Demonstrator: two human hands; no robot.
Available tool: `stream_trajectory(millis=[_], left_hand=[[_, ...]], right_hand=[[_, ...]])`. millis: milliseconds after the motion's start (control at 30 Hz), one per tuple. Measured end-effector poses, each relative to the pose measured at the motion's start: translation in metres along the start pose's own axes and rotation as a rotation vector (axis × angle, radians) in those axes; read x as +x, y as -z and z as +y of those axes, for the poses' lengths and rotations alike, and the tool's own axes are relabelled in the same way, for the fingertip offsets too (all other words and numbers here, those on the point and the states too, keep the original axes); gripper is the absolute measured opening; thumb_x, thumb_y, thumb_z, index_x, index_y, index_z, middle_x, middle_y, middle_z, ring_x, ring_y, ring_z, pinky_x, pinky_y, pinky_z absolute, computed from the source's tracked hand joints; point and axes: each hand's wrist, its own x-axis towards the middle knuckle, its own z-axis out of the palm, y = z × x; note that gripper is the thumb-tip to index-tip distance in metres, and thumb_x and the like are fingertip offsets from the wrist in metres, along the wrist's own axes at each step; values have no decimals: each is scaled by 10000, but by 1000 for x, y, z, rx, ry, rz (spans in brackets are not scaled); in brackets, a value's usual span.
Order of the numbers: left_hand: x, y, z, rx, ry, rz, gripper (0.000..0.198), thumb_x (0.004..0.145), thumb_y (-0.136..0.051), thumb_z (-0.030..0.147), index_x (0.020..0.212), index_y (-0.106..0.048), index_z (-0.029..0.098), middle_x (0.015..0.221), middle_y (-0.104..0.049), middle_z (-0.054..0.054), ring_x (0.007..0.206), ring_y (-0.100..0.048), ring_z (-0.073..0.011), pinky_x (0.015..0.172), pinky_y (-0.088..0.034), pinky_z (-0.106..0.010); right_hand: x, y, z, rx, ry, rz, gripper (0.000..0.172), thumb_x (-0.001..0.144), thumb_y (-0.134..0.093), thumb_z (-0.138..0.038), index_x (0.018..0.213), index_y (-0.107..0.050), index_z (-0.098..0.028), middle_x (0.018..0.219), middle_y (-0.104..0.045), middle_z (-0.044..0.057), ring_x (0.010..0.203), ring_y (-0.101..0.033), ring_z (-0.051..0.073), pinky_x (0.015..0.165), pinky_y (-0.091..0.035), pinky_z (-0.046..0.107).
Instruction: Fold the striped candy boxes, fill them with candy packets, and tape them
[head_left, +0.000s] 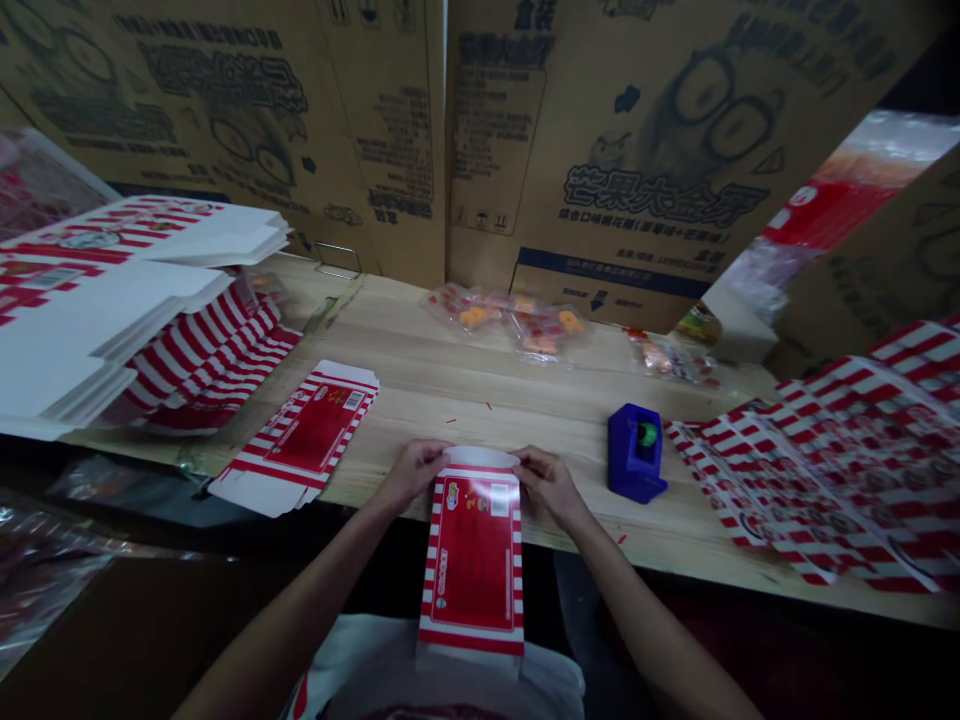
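Pale wooden workbench (pixel 480 350), printed cardboard cartons (pixel 637 150) behind, left hand (pixel 411 475) and right hand (pixel 546 486) gripping a red-striped paperboard box (pixel 472 560)

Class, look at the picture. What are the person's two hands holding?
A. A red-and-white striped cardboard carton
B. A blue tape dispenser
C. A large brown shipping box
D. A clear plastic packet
A: the left hand and right hand both grip the top end of the red-and-white striped cardboard carton.

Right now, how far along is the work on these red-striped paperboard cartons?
Looks done: the folded white-and-red striped cartons stacked at far left. In hand: one red-printed carton, gripped by the left hand and right hand. Remaining: the flat red-striped blanks piled at right.
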Motion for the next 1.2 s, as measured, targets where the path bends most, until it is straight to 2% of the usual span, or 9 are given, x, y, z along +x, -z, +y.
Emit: stream_trajectory(millis=[167,233,367,567,767,867,967,1067,1200], left_hand=[[-7,2,0,217,-78,-21,195,700,-700,348,698,-760,162,637,-702,0,599,-599,-166,560,-439,-224],[-8,1,2,278,-97,-34,212,723,-677,342,649,-750,157,611,-687,-7,578,-587,-161,537,-421,-217],[-8,1,9,374,-137,-35,146,676,-700,298,698,-761,167,676,-718,-40,617,-609,-175,569,-436,-228],[-7,2,21,459,-166,-55,158,695,-655,295,663,-728,159,573,-675,-36,501,-561,-142,485,-391,-215],[-11,-8,15,517,-243,-29,160,721,-601,228,596,-659,147,538,-629,-8,502,-539,-115,488,-377,-196],[-17,-12,9,565,-299,-34,187,777,-560,212,650,-677,142,623,-676,-27,573,-588,-128,541,-420,-204],[-25,-12,5,606,-355,-49,180,826,-555,227,770,-709,151,796,-734,-59,717,-658,-157,679,-484,-238],[-32,-9,2,683,-484,-51,174,855,-552,221,865,-718,169,952,-746,-87,865,-693,-183,806,-512,-270],[-39,-8,-3,783,-650,-39,170,881,-541,188,909,-707,168,974,-746,-100,865,-709,-173,793,-539,-253]], right_hand=[[-12,-2,-2,-112,88,24,251,792,-656,-437,872,-737,-214,961,-726,73,919,-650,235,830,-491,354],[-15,-2,-7,-114,60,6,270,809,-635,-450,872,-742,-210,927,-735,74,875,-660,235,804,-502,356],[-12,-1,-15,-116,30,-53,230,764,-678,-417,764,-723,-191,791,-726,53,741,-656,209,693,-511,323],[-6,1,-24,-194,27,-108,121,744,-679,-300,805,-704,-198,732,-709,23,672,-638,175,631,-487,283],[-7,2,-26,-133,-38,-95,111,687,-703,-287,676,-682,-179,654,-678,17,613,-614,161,599,-479,272],[-12,3,-22,-91,-55,-88,133,687,-715,-295,666,-673,-170,656,-681,20,614,-618,159,600,-483,267],[-23,5,-20,-57,-31,-77,178,709,-726,-335,682,-676,-166,686,-694,27,642,-630,163,622,-497,267],[-36,3,-17,-29,24,-70,205,753,-715,-382,780,-705,-178,844,-726,59,770,-662,188,706,-524,291],[-51,-7,-5,31,101,23,172,759,-730,-368,794,-711,-201,978,-719,82,900,-671,212,800,-534,326]])
